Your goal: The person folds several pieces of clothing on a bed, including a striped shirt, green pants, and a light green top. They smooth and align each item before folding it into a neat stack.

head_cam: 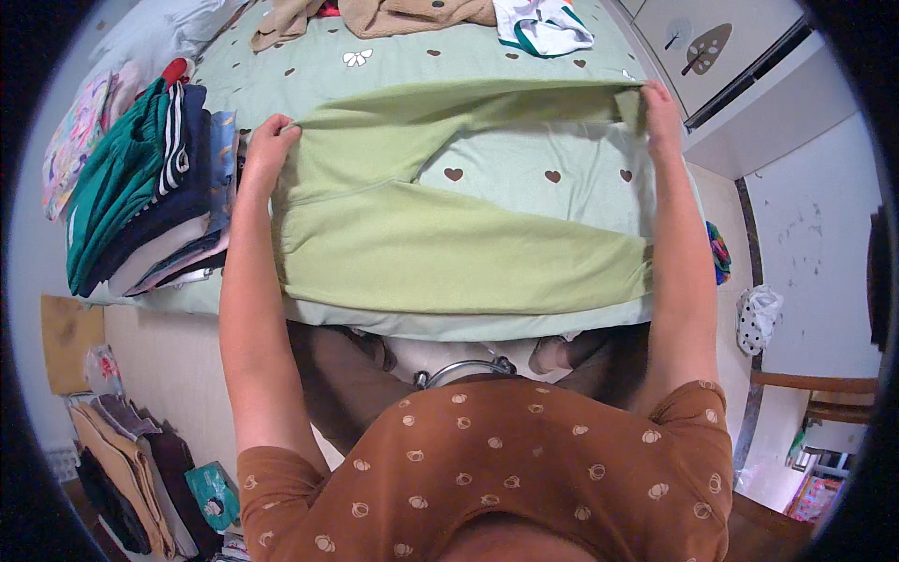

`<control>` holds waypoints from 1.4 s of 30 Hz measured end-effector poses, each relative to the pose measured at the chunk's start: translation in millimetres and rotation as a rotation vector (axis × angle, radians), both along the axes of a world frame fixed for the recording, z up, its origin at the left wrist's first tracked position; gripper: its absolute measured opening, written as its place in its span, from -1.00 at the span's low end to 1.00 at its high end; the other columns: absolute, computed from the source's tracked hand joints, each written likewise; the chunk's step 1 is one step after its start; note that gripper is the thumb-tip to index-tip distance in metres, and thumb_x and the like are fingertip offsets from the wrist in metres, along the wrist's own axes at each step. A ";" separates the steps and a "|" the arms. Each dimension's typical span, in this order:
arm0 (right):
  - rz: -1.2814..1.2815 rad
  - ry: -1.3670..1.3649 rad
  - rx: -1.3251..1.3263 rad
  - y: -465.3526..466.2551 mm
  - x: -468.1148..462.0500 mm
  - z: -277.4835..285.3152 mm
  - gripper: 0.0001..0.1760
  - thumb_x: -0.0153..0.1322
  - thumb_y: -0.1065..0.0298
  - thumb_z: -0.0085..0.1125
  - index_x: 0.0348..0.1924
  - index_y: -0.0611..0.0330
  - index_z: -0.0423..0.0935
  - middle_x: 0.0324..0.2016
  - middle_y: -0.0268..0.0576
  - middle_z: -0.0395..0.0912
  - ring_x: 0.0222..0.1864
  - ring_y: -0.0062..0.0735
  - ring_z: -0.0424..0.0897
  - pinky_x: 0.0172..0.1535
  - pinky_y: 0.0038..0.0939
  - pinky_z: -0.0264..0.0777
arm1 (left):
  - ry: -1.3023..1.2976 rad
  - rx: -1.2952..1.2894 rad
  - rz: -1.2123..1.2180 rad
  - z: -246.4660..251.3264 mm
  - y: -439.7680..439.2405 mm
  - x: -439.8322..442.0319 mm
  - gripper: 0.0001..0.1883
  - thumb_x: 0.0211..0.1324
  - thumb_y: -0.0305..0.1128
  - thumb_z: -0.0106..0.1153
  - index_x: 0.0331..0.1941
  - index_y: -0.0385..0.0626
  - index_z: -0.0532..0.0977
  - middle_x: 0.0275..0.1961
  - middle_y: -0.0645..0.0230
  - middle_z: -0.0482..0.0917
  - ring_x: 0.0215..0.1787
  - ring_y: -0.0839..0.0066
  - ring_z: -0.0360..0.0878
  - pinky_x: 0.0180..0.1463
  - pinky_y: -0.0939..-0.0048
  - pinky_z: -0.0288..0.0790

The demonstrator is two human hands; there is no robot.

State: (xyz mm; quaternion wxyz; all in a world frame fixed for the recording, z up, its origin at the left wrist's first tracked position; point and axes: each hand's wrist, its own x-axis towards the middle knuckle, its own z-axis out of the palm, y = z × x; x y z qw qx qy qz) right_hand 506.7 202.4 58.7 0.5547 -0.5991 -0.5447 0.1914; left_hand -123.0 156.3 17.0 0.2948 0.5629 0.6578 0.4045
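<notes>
A pair of light green trousers [449, 260] lies spread sideways on the bed, its waist to the left and its legs pointing right. My left hand [270, 149] grips the far corner of the waist between thumb and fingers. With my right hand [660, 116] I hold the hem end of the far leg, which looks slightly lifted. The near leg lies along the bed's front edge, its hem partly hidden by my right forearm. Between the two legs the pale green bed sheet [520, 172] with brown hearts shows.
Folded clothes [119, 204] are piled at the bed's left. A tan fleece garment [414, 17] and a white garment with green trim [544, 28] lie at the far side. More folded textiles [130, 471] stand lower left. A dotted bag [758, 319] is at right.
</notes>
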 end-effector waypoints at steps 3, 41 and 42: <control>0.044 0.195 0.034 0.6 37.9 24.6 -0.73 0.43 0.24 0.17 -0.16 0.25 0.67 -0.29 -0.32 0.62 -0.24 -0.50 0.52 -0.08 -0.45 0.39 | -0.006 0.020 -0.012 25.5 3.6 26.4 -0.87 0.22 -0.32 0.24 -0.28 -0.12 0.58 -0.43 0.57 0.51 -0.38 0.68 0.39 -0.26 0.49 0.30; -0.281 -0.605 -0.283 -275.1 63.4 -41.4 -0.39 0.43 -0.06 0.24 0.19 0.19 0.60 0.17 0.10 0.59 0.22 0.05 0.55 0.29 -0.13 0.37 | -0.114 0.051 0.298 -37.5 -228.3 9.2 -0.50 0.24 -0.30 0.32 0.21 -0.26 0.52 -0.19 0.36 0.61 -0.24 0.58 0.47 -0.12 0.50 0.39; -0.344 -0.601 -0.297 -281.3 74.4 -49.7 -0.40 0.44 -0.07 0.23 0.18 0.19 0.60 0.12 0.09 0.62 0.17 0.06 0.57 0.26 -0.13 0.39 | -0.134 0.047 0.294 -33.4 -226.3 15.1 -0.48 0.24 -0.32 0.33 0.25 -0.23 0.50 -0.22 0.38 0.59 -0.25 0.60 0.45 -0.15 0.51 0.37</control>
